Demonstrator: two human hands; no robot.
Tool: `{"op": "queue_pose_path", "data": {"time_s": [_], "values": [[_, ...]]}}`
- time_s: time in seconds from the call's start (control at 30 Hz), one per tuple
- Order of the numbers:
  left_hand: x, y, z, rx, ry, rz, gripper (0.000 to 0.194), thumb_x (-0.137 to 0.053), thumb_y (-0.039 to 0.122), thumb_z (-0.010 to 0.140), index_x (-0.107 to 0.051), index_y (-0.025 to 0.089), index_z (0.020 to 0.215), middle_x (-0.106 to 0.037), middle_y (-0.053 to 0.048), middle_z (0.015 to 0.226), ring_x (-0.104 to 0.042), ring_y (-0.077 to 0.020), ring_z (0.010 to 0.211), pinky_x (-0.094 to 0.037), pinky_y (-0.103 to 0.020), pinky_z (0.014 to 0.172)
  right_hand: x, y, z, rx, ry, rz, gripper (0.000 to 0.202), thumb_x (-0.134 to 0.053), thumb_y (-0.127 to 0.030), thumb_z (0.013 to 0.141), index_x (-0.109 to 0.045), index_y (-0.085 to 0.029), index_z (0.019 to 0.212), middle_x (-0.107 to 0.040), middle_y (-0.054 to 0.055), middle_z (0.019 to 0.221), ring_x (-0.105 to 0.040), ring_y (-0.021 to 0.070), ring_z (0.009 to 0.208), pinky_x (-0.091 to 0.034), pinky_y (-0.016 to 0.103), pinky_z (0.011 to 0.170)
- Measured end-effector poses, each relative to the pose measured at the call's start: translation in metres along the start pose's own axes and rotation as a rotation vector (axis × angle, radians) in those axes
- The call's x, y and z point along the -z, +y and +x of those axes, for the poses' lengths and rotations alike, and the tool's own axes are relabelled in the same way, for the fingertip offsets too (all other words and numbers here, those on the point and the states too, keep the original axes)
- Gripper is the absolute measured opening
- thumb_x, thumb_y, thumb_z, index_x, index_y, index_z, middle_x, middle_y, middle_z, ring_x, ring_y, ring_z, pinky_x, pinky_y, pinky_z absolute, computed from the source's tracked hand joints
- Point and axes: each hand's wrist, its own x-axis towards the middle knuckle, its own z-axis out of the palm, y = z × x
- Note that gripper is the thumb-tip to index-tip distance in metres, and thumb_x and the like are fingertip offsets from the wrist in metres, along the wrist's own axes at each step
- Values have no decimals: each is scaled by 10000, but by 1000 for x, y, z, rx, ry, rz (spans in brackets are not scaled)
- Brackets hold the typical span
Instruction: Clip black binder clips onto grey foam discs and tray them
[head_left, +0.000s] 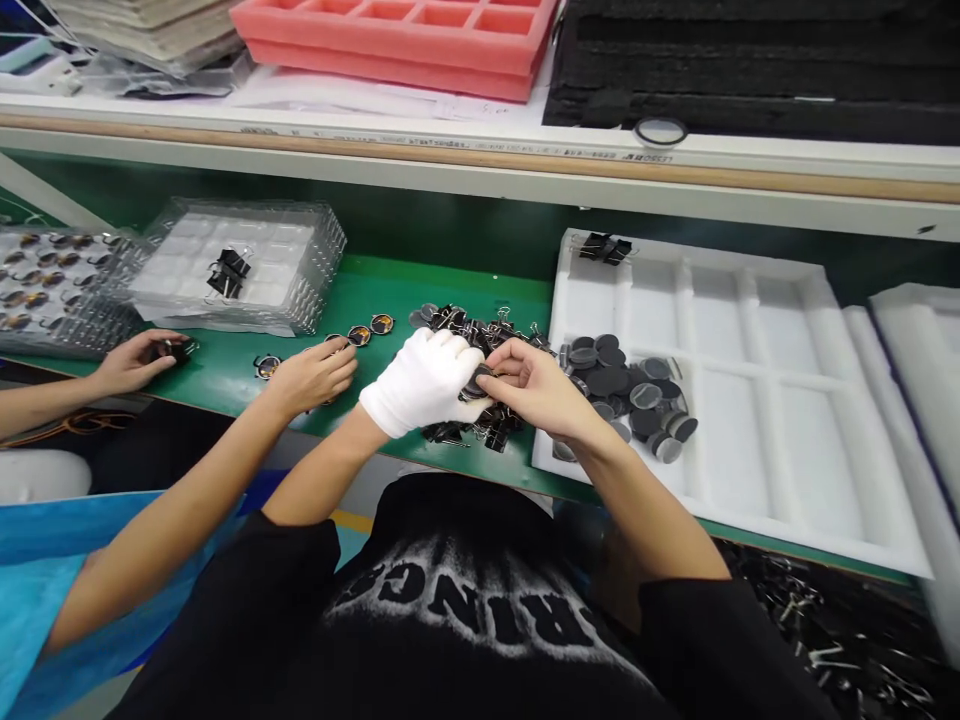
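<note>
My left hand [431,378], in a white glove, is closed around a dark round disc [475,382]. My bare right hand [534,388] pinches the same disc from the other side with thumb and fingertips. Whether one disc or a small stack is held, I cannot tell. Beneath and around both hands lies a heap of black binder clips [496,432] on the green table [450,283]. Just right of my right hand, many dark and clear-edged round discs [646,396] lie loosely piled in a white foam tray [739,470].
At left, a co-worker's hands [313,378] handle small round patterned pieces [360,335] and a binder clip [180,350]. Clear plastic trays [300,285] stand behind them. Overhead runs a shelf [450,165] with a pink foam tray [390,45]. More clips [832,640] lie below, right.
</note>
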Motion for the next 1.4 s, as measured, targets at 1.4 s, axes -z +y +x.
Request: {"op": "queue_pose_path", "data": {"time_s": [1.4], "values": [[-19, 34, 24, 230, 209, -750, 303, -507, 409, 1009, -679, 243, 824, -712, 7, 733, -609, -148, 616, -493, -307, 602, 36, 27, -41, 141, 179, 367, 305, -929, -439, 748, -818, -252, 963, -786, 38, 983, -754, 193, 884, -687, 435, 881]]}}
